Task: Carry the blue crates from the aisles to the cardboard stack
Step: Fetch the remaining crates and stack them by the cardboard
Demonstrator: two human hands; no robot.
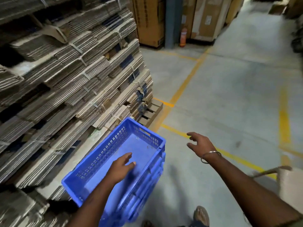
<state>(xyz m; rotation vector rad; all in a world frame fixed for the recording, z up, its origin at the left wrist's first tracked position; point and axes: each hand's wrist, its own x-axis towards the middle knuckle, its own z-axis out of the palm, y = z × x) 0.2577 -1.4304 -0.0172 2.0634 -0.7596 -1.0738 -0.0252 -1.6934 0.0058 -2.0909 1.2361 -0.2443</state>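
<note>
The grey concrete floor (229, 95) with yellow lines carries stacked blue crates (144, 185) beside the palletised cardboard stack (65, 79).

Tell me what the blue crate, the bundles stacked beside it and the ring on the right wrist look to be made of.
Blue perforated crate: moulded plastic, going by its even colour, slotted walls and ribbed rim. Strapped brown flat bundles: corrugated cardboard, with fluted edges showing, tied with pale bands. Thin silver wrist bangle: probably metal, since it glints, though the picture cannot confirm this.
</note>
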